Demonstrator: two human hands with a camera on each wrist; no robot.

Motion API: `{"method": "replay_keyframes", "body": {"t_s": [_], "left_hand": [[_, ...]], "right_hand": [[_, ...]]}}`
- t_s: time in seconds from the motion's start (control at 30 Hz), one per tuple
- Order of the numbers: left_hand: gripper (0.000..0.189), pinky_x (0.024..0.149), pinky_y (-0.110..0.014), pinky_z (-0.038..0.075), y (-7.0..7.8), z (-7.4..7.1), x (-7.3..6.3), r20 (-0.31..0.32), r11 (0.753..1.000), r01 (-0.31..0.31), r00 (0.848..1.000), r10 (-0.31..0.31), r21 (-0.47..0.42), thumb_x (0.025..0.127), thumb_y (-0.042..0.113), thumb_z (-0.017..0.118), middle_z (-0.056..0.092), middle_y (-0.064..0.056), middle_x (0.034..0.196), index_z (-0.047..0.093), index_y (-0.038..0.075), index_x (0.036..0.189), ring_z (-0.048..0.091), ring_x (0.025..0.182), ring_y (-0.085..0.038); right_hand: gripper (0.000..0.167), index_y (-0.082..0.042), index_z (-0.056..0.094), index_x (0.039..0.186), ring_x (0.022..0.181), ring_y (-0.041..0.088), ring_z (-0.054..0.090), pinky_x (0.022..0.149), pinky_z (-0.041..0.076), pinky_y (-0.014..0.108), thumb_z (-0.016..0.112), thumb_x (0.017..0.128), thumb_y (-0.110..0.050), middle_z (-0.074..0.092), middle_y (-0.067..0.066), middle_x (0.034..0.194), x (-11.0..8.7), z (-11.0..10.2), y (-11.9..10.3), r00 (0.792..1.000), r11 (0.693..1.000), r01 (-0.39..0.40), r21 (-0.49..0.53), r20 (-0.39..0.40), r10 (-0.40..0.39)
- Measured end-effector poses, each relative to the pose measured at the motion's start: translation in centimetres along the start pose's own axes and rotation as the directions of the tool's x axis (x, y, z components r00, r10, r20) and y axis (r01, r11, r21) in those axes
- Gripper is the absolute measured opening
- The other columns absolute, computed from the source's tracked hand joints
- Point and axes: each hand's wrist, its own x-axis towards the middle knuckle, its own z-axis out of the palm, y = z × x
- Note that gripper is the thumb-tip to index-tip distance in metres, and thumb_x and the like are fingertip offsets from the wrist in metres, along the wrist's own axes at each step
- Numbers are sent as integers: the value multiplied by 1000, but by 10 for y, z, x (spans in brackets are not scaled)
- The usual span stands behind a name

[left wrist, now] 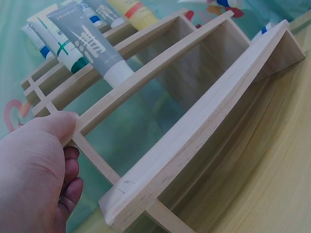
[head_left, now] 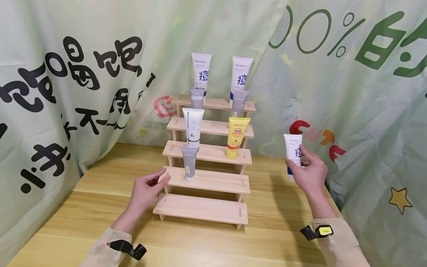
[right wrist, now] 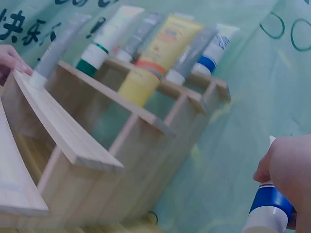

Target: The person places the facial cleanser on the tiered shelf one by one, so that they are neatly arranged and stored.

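Note:
My right hand (head_left: 311, 171) holds a white and blue squeeze tube (head_left: 293, 148) upright, cap down, right of the stepped wooden display stand (head_left: 203, 209). In the right wrist view the tube's blue band and white cap (right wrist: 265, 219) show below the fingers. With thumb and fingers, my left hand (head_left: 146, 191) grips the left end of the stand's second step from the bottom. On that step, near the hand, stands a grey tube (head_left: 189, 163). Higher up are a white and green tube (head_left: 193, 127), a yellow tube (head_left: 237, 137), two more grey tubes (head_left: 239, 103) and two white and blue tubes (head_left: 241, 76).
The stand rests on a wood-grain table (head_left: 110, 174). Behind and on both sides hangs a pale green curtain (head_left: 173, 33) with printed characters. Each wrist wears a black strap (head_left: 128, 249).

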Motion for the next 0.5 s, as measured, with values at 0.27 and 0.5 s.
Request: {"method": "replay_keyframes", "body": {"t_s": [0.27, 0.5], "left_hand": [[45, 70, -21, 49, 0, 0, 0, -5, 1000, 4, 1000, -4, 22, 91, 41, 86, 75, -14, 121, 79, 15, 127, 57, 86, -21], [44, 69, -22, 50, 0, 1, -1, -8, 1000, -1, 1000, 1, 20, 91, 41, 87, 76, -14, 118, 79, 15, 127, 57, 85, -21]], "right_hand": [[69, -21, 57, 153, 101, 41, 73, 68, 44, 5, 87, 91, -27, 64, 18, 128, -14, 1, -27, 996, 995, 67, 72, -62, -62], [68, -18, 58, 152, 94, 31, 72, 69, 49, 8, 87, 91, -20, 65, 15, 125, -26, 6, -46, 991, 981, 113, 154, -85, -101]]}}
